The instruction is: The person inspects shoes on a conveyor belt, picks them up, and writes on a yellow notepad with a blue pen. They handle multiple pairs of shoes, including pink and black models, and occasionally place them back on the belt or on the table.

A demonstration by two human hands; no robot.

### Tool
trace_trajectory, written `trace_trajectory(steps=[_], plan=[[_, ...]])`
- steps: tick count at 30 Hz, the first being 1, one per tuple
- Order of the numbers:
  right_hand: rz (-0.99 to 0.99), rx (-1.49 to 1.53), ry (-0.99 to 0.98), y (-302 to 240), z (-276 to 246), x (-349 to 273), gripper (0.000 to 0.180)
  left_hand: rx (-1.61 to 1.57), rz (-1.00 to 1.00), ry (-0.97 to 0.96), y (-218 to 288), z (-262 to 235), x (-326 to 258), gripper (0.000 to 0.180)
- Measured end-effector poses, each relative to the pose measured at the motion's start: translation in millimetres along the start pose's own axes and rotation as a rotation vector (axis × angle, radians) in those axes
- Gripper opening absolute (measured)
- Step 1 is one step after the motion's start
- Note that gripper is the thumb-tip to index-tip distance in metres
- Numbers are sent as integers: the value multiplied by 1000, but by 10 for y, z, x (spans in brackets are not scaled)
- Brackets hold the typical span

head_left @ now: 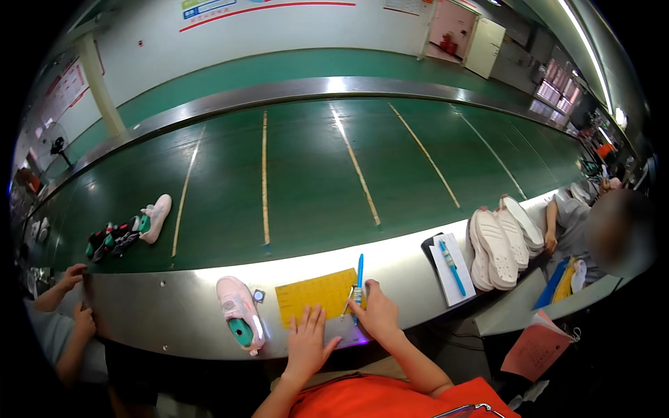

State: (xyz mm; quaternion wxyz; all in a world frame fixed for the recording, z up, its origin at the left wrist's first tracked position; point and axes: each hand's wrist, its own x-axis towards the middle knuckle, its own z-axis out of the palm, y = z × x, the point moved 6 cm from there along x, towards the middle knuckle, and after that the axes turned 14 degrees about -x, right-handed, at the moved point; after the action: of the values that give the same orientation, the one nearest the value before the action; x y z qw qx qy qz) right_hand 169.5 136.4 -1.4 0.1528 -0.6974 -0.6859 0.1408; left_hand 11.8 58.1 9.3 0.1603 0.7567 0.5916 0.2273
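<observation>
A yellow sheet with a fine grid [311, 292] lies on the metal table edge. My left hand [306, 345] rests flat on its lower part, fingers spread. By the sheet's right end, my right hand [378, 313] is closed, its fingers bent beside a blue pen [359, 272] and a thin silver tool [346, 306]. What its fingertips grip, if anything, is hard to make out. Left of the sheet stands a pale pink shoe [237, 306] with a green insole showing at its opening. A small square piece with a light round centre [259, 296] sits beside the shoe.
A notepad [449, 268] with another blue pen [453, 268] and stacked off-white shoe soles [498, 247] stand to the right. Beyond the metal edge [188, 299] runs a green conveyor belt [300, 174], carrying shoes [155, 219] at left. Co-workers [592, 223] sit on both sides.
</observation>
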Motion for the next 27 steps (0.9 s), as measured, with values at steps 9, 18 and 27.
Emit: trace_trajectory(steps=[9, 18, 27], plan=[[-130, -150, -208, 277, -233, 8, 32, 47, 13, -28, 406, 221, -244, 66], [5, 1004, -492, 389, -141, -649, 35, -1297, -284, 69, 504, 145, -252, 22], [0, 1257, -651, 281, -93, -925, 38, -1368, -392, -285, 607, 391, -358, 22]])
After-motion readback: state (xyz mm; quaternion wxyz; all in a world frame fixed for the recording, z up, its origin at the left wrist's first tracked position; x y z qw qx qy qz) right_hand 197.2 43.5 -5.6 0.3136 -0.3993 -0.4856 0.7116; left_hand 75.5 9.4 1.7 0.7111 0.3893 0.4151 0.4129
